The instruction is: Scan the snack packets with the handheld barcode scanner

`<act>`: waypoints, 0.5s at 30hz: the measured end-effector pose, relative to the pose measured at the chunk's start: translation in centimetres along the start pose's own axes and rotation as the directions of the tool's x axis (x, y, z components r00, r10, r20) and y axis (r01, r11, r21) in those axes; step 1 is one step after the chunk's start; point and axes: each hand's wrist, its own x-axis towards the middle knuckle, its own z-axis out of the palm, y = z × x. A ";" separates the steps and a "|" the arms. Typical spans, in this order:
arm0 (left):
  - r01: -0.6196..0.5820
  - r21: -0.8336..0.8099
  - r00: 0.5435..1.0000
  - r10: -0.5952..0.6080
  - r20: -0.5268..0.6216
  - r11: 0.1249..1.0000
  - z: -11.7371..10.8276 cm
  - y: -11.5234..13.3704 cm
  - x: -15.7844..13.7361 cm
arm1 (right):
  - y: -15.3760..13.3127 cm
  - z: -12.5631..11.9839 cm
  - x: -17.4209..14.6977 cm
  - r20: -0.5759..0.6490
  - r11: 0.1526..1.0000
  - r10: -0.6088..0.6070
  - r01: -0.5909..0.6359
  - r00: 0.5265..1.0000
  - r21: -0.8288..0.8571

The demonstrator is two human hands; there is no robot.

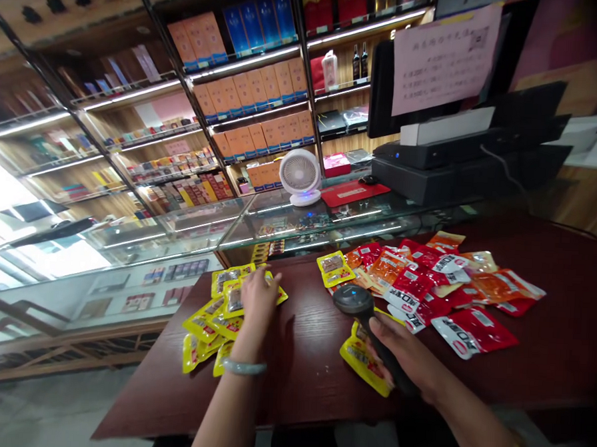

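Observation:
My left hand [261, 293] rests on a pile of yellow snack packets [206, 322] at the left of the table, thumb spread from the fingers, partly covering the packets beneath. In my right hand [402, 342] is a black barcode scanner [354, 300], its head pointing away from me. Below the scanner lies another yellow packet [363, 370]; whether my right fingers touch it is hidden. Beyond the scanner, a single yellow packet [336, 269] sits at the edge of a heap of red and orange snack packets [410, 276].
The dark red wooden table [306, 357] adjoins a glass display counter [228, 230]. On the counter stand a white fan [301, 173], a red mat [355, 194] and a monitor [381, 88] with a pink paper sign [444, 61]. Shelves of boxes [250, 87] line the back.

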 end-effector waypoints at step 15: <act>0.081 -0.146 0.889 -0.005 0.458 0.986 8.9 8.6 1.7 | 0.2 -2.0 -1.4 -0.057 1.000 -0.022 0.022 0.998 0.008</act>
